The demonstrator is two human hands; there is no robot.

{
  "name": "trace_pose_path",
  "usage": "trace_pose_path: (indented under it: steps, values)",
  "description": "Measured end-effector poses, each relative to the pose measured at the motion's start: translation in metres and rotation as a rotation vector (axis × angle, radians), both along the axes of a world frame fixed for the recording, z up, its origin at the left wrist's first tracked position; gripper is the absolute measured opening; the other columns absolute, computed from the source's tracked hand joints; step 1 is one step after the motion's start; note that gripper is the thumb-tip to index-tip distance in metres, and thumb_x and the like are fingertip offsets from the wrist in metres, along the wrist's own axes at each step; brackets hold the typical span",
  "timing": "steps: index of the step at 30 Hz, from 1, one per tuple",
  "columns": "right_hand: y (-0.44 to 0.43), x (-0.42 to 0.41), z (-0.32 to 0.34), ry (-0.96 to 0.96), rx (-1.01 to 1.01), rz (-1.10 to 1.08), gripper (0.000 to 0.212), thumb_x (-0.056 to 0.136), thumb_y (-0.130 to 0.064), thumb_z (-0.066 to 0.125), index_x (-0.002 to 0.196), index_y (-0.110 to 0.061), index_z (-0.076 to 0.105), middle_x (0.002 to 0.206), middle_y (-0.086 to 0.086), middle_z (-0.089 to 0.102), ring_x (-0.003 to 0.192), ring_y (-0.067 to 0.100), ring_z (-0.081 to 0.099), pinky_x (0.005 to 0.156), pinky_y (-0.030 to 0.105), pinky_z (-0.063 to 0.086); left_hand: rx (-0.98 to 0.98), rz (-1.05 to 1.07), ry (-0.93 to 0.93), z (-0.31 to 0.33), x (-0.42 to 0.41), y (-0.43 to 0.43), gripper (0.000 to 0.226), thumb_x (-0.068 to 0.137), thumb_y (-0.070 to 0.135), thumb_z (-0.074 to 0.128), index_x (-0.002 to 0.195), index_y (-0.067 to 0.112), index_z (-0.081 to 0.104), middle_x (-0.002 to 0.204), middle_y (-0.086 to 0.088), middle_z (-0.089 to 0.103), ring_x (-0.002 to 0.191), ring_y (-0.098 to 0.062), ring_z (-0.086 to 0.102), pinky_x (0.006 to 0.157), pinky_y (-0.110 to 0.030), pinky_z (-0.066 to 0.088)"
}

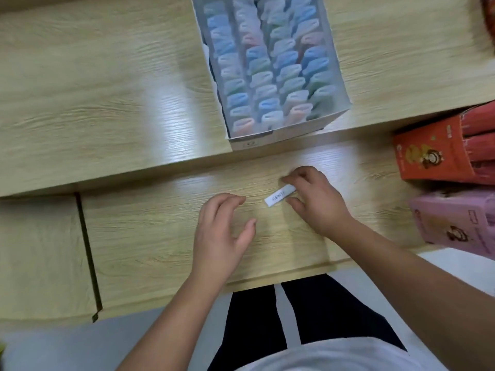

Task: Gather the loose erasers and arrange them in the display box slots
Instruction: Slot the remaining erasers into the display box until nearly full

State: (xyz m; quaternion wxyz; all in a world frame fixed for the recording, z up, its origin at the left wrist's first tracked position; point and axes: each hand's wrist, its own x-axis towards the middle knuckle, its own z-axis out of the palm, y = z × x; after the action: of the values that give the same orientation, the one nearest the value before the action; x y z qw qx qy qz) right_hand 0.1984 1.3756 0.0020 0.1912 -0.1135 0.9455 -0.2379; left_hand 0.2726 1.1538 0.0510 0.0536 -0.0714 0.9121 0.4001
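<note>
White on wood grain: pinching one loose eraser [278,196] at its right end with the right grip [316,202], flat on the lower tabletop [150,236], just beside the spread, empty left grip [222,231]. Gathering step, seemingly. Next: lift clear, carry up to the display box [267,135], hunt out a free slot among rows that look nearly full.

A small white rectangular eraser [278,196] with a printed label lies slanted on the near wooden shelf, its right end between the right hand's [316,202] thumb and fingers. Beyond it, on the far shelf, stands a white cardboard display box [281,131], its rows packed with pastel erasers in translucent sleeves.
</note>
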Motion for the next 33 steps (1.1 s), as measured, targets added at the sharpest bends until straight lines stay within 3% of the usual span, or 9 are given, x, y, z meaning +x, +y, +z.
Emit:
trace_pose_path:
  steps: [2, 7, 10, 14, 19, 24, 27, 30, 33]
  values:
    - [0.001, -0.002, -0.001, 0.002, 0.004, 0.011, 0.038, 0.083, -0.025, 0.072, 0.120, -0.028, 0.064, 0.123, -0.003, 0.052, 0.113, 0.018, 0.049, 0.074, 0.031, 0.048, -0.023, -0.028, -0.071, -0.017, -0.003, 0.004, 0.043, 0.082, 0.030, 0.073, 0.121, 0.016, 0.064, 0.121, 0.001, 0.057, 0.115, -0.017, 0.052, 0.102, -0.018, 0.035]
    - [0.004, -0.008, 0.001, -0.010, -0.012, 0.021, 0.024, 0.083, -0.029, 0.072, 0.106, -0.026, 0.066, 0.109, -0.011, 0.057, 0.106, 0.016, 0.051, 0.075, 0.031, 0.048, -0.072, -0.108, -0.155, -0.046, -0.018, 0.013, 0.048, 0.082, 0.032, 0.075, 0.126, 0.017, 0.063, 0.123, -0.002, 0.058, 0.116, -0.024, 0.052, 0.100, -0.039, 0.046]
    - [0.005, -0.011, 0.007, -0.048, -0.002, 0.090, 0.012, 0.085, -0.031, 0.069, 0.096, -0.030, 0.064, 0.089, -0.023, 0.052, 0.096, 0.011, 0.052, 0.072, 0.027, 0.042, -0.083, -0.148, -0.155, -0.048, -0.025, 0.014, 0.047, 0.082, 0.034, 0.074, 0.126, 0.020, 0.063, 0.123, 0.000, 0.058, 0.115, -0.023, 0.052, 0.098, -0.039, 0.047]
    - [0.012, -0.016, 0.029, -0.110, -0.136, 0.025, 0.013, 0.084, -0.025, 0.071, 0.093, -0.032, 0.065, 0.086, -0.023, 0.057, 0.085, 0.005, 0.057, 0.073, 0.030, 0.049, -0.051, -0.179, -0.105, -0.037, -0.030, 0.009, 0.045, 0.082, 0.035, 0.073, 0.124, 0.020, 0.064, 0.121, 0.003, 0.058, 0.113, -0.019, 0.053, 0.094, -0.036, 0.049]
    - [0.036, -0.025, 0.092, 0.008, -0.379, -0.068, 0.024, 0.082, -0.011, 0.077, 0.094, -0.031, 0.070, 0.093, -0.014, 0.065, 0.088, 0.011, 0.064, 0.074, 0.026, 0.053, -0.020, -0.219, 0.170, -0.004, -0.035, 0.000, 0.033, 0.088, 0.038, 0.064, 0.114, 0.018, 0.069, 0.112, 0.004, 0.061, 0.102, -0.016, 0.062, 0.084, -0.035, 0.053]
    - [0.051, -0.050, 0.170, 0.277, -0.421, -0.111, 0.025, 0.079, -0.023, 0.075, 0.099, -0.034, 0.066, 0.097, -0.018, 0.065, 0.087, 0.006, 0.065, 0.077, 0.012, 0.047, 0.069, -0.202, 0.456, 0.048, -0.056, 0.001, 0.033, 0.085, 0.038, 0.071, 0.113, 0.021, 0.064, 0.112, 0.006, 0.060, 0.095, -0.015, 0.066, 0.080, -0.031, 0.054]
    - [0.053, -0.063, 0.200, 0.359, -0.522, -0.153, 0.019, 0.079, -0.040, 0.070, 0.098, -0.040, 0.066, 0.098, -0.015, 0.066, 0.083, 0.009, 0.065, 0.074, 0.020, 0.049, 0.068, -0.194, 0.617, 0.084, -0.073, 0.004, 0.033, 0.082, 0.035, 0.076, 0.109, 0.019, 0.064, 0.109, 0.005, 0.060, 0.090, -0.017, 0.065, 0.076, -0.031, 0.053]
    - [0.048, -0.076, 0.216, 0.405, -0.584, -0.157, 0.021, 0.081, -0.053, 0.067, 0.101, -0.047, 0.062, 0.098, -0.018, 0.066, 0.082, 0.008, 0.065, 0.073, 0.017, 0.049, 0.003, -0.111, 0.700, 0.108, -0.094, 0.009, 0.026, 0.085, 0.034, 0.074, 0.104, 0.019, 0.065, 0.104, 0.004, 0.061, 0.086, -0.018, 0.063, 0.077, -0.031, 0.050]
    - [0.037, -0.091, 0.218, 0.451, -0.561, -0.075, 0.017, 0.084, -0.044, 0.068, 0.099, -0.044, 0.061, 0.097, -0.019, 0.065, 0.086, 0.006, 0.066, 0.076, 0.014, 0.050, -0.108, -0.090, 0.675, 0.122, -0.119, 0.013, 0.030, 0.088, 0.036, 0.070, 0.111, 0.018, 0.065, 0.110, 0.001, 0.062, 0.095, -0.023, 0.062, 0.086, -0.034, 0.047]
